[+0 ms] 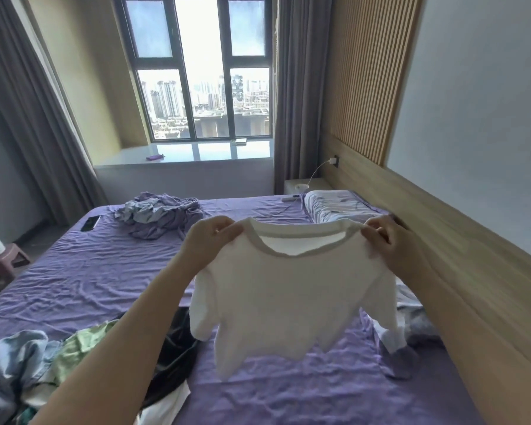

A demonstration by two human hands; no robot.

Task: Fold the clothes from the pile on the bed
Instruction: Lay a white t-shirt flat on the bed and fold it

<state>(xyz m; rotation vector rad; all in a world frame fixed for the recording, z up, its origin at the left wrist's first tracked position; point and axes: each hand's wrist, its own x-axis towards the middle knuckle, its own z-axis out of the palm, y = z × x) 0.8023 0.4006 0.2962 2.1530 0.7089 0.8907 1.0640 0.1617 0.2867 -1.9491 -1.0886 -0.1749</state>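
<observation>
Stool (3, 262): pink, low, on the floor at the far left, beside the bed; a pale object stands on it, cut off by the frame edge.

Pile of clothes (43, 363): lower left corner of the bed. Mixed pieces in blue-grey, pale green, white and black, heaped loosely. No labels or print can be read.

Bed (105, 271): covered with a wrinkled purple sheet, running from the near edge to the window wall.

Phone (89, 223): dark, flat, lying on the sheet near the far left edge of the bed. Screen shows nothing legible.

Bundle of cloth (160, 214): purple and grey-blue, crumpled, on the far part of the bed, well apart from the near pile.

Left hand (212, 237): raised above the bed, fingers and thumb pinching the left shoulder of the T-shirt beside the collar.

T-shirt (288, 299): white with a grey collar band, held up in the air over the middle of the bed, hanging open with both short sleeves drooping. No brand, tag or writing visible.

Right hand (383, 237): raised level with the other, pinching the right shoulder of the shirt beside the collar.

Pillow (337, 207): pale, patterned, at the head of the bed by the wooden headboard (442, 228).

Charger (332, 161): white, plugged into the wall above the bedside table.
</observation>
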